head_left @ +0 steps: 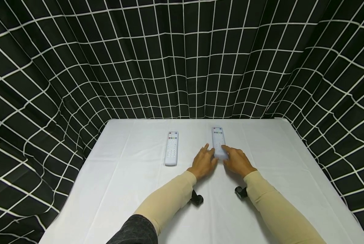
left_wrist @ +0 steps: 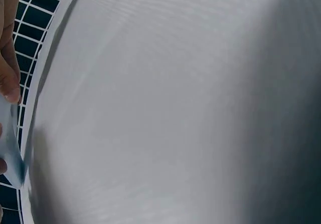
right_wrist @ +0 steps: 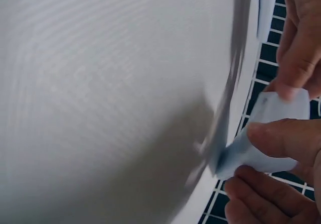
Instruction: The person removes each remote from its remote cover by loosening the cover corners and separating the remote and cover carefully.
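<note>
A white remote control (head_left: 218, 137) with small colored buttons lies toward the far side of the table, and both hands are at its near end. My left hand (head_left: 204, 162) pinches the near left corner between thumb and finger. From the other side my right hand (head_left: 238, 161) grips the same end, one finger reaching over the face. In the right wrist view, the right thumb presses on the pale end of the remote control (right_wrist: 271, 106), with fingers on its other side. Only part of the left hand (left_wrist: 7, 58) shows in the left wrist view, at its left edge.
A second white remote control (head_left: 171, 148) lies to the left of the hands. White cloth covers the table (head_left: 124, 189). Black curtains (head_left: 157, 67) with a white grid stand behind and at both sides. Dark wrist-camera mounts (head_left: 197, 198) sit under the forearms.
</note>
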A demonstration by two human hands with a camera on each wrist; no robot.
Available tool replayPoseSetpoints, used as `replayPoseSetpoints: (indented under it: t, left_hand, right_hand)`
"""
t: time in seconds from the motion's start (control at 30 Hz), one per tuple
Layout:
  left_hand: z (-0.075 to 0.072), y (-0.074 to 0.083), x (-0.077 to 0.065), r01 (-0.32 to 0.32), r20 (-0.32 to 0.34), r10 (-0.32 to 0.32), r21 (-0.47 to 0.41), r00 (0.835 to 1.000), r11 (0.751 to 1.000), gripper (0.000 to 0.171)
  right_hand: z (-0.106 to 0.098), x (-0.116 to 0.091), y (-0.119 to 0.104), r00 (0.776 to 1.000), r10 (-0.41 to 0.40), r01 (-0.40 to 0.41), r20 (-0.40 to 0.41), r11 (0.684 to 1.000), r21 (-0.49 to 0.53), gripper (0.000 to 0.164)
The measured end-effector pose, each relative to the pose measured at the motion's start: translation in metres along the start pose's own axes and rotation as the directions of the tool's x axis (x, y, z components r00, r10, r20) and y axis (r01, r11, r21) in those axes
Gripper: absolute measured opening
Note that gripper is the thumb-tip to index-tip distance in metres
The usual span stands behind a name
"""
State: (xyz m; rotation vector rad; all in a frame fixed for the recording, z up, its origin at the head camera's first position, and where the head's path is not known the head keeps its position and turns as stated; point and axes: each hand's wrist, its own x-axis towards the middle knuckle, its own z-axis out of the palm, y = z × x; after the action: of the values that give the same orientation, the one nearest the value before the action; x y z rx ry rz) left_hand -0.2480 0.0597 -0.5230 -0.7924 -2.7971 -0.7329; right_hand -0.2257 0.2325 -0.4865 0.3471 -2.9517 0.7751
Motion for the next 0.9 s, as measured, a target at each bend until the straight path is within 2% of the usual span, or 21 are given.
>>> replayPoseSetpoints:
  t: [0.13,0.27,0.4,0.53,0.77,0.9]
  left_hand:
    - [-0.005,0.000,0.001,-0.055,-0.081,0.055,0.004,0.995,0.999,0.042]
    - [-0.009,0.000,0.000,-0.098,-0.158,0.100,0.022,0.982,0.995,0.039]
    - [-0.012,0.000,0.000,-0.148,-0.240,0.155,0.049,0.958,0.988,0.037]
    - [-0.015,0.000,0.002,-0.187,-0.298,0.202,0.078,0.933,0.979,0.039]
    - [-0.023,0.002,0.006,-0.215,-0.404,0.227,0.077,0.886,0.974,0.042]
    - [-0.027,0.003,0.007,-0.233,-0.467,0.232,0.056,0.853,0.971,0.035]
  right_hand:
    - [0.000,0.000,-0.001,0.993,-0.057,0.058,-0.101,0.998,0.011,0.057]
    - [0.001,0.001,0.000,0.970,-0.114,0.119,-0.213,0.993,0.008,0.050]
    - [0.003,0.002,0.000,0.938,-0.158,0.164,-0.310,0.986,-0.009,0.043]
    - [0.002,0.003,-0.001,0.910,-0.190,0.195,-0.369,0.980,-0.024,0.040]
    - [-0.002,0.005,-0.005,0.859,-0.253,0.253,-0.444,0.966,-0.060,0.041]
    - [-0.004,0.003,-0.009,0.837,-0.290,0.292,-0.465,0.954,-0.069,0.039]
